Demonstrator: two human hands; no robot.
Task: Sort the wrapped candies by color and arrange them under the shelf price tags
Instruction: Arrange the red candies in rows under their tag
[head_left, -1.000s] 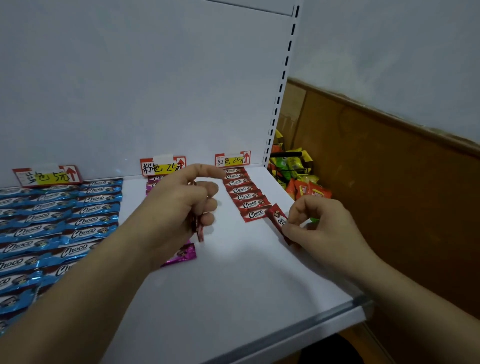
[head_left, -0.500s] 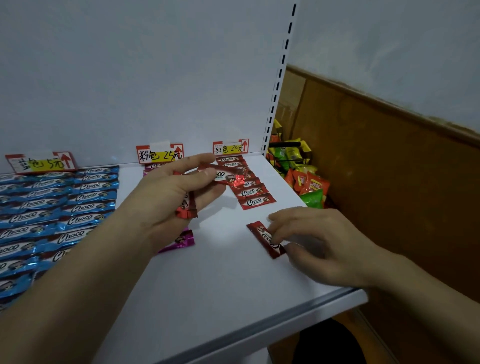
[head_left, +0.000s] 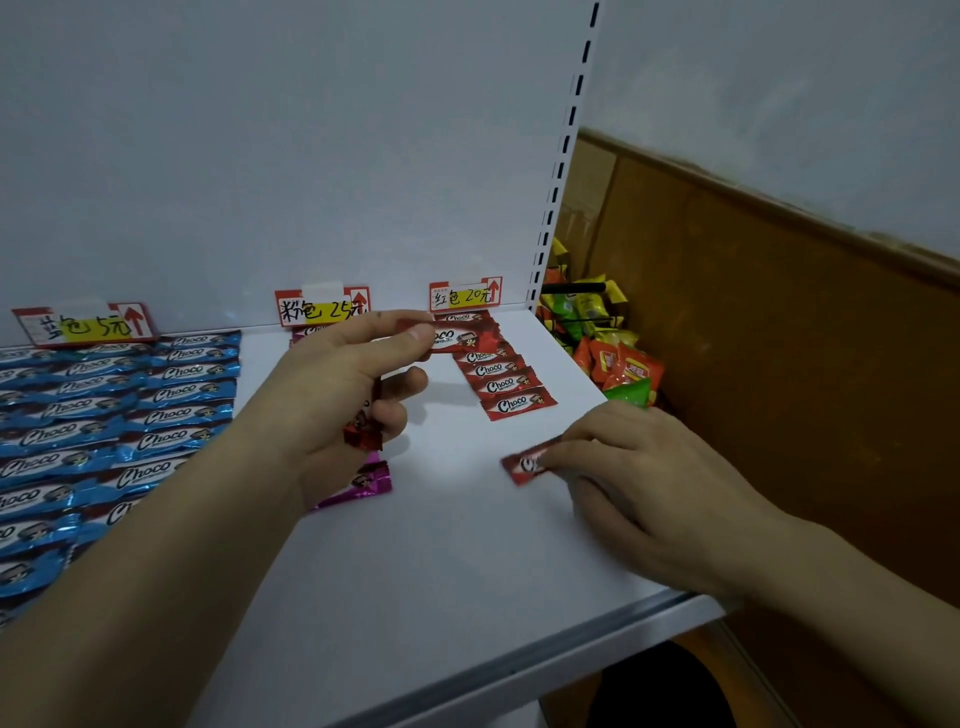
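Note:
My left hand (head_left: 337, 395) pinches a red Choco candy (head_left: 460, 336) between thumb and forefinger, holding it over the back of the red column (head_left: 506, 382) under the red price tag (head_left: 465, 295). More red wrappers (head_left: 363, 434) are tucked in its lower fingers. My right hand (head_left: 639, 478) lies flat on the shelf with its fingertips pressing on a loose red candy (head_left: 524, 464). A pink candy (head_left: 363, 484) lies under my left wrist, below the pink price tag (head_left: 322, 307). Blue candies (head_left: 104, 415) fill the left under the blue tag (head_left: 85, 325).
The white shelf (head_left: 441, 561) ends in a metal front edge at the lower right. Beyond its right side, a pile of orange, green and yellow snack packets (head_left: 613, 358) sits against a brown wooden wall. A slotted upright runs up the back right corner.
My left hand has drawn one red candy out of its bundle and raised it over the red column. My right hand has laid its red candy on the shelf and turned it crosswise.

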